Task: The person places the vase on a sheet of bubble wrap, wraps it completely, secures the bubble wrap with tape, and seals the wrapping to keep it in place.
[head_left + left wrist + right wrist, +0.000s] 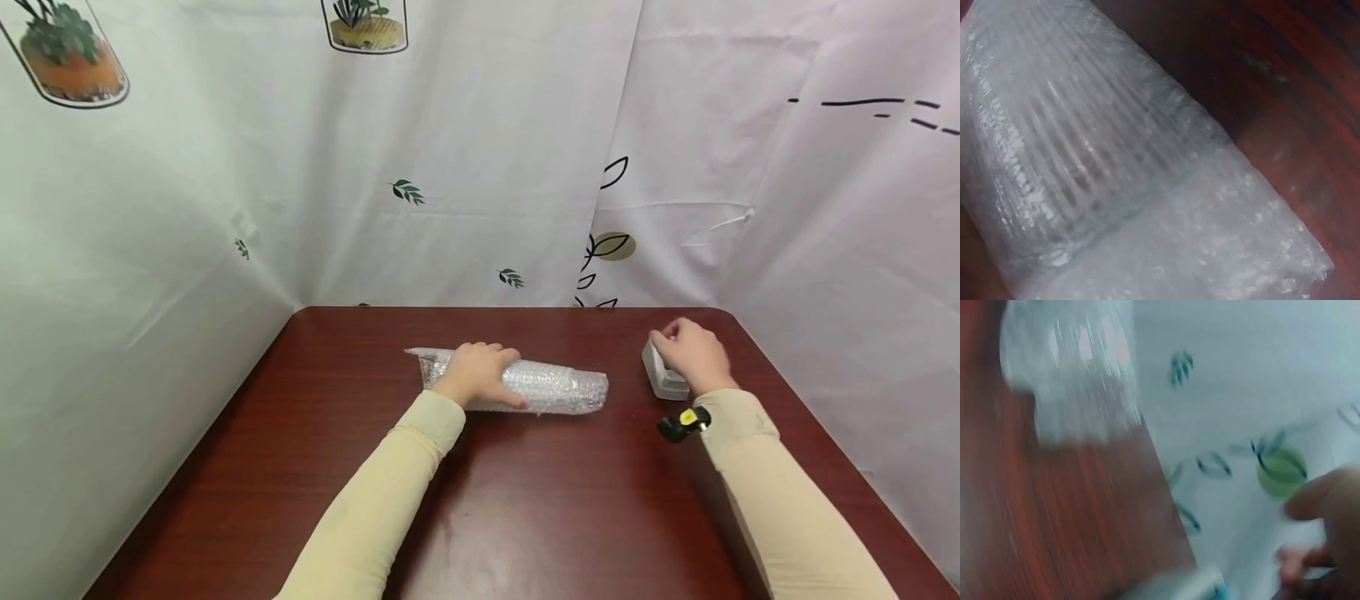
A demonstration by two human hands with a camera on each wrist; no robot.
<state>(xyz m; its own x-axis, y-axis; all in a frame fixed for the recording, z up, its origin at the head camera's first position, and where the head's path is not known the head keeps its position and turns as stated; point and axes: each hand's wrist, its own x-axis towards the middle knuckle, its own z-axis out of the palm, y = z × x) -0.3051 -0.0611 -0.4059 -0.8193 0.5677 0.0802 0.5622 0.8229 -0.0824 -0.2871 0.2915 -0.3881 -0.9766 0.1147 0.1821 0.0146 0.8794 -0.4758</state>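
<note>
A long bubble-wrapped package [558,387] lies sideways on the table, its loose wrap flaring at the left end. My left hand [478,372] grips it from above, thumb on the near side and fingers over the far side. In the left wrist view, a ribbed, clear-looking body shows through the bubble wrap [1085,125]. My right hand [692,350] is over a small whitish box-like thing [663,379], fingers loosely bent. The blurred right wrist view shows the right fingers [1313,500] with a gap between them, beside the whitish thing [1175,586], which has a blue spot.
The dark red-brown table [315,500] has rounded far corners. A white curtain [480,150] printed with leaves and plant jars surrounds it at the back and both sides. A black and yellow device [684,423] is strapped to the right wrist.
</note>
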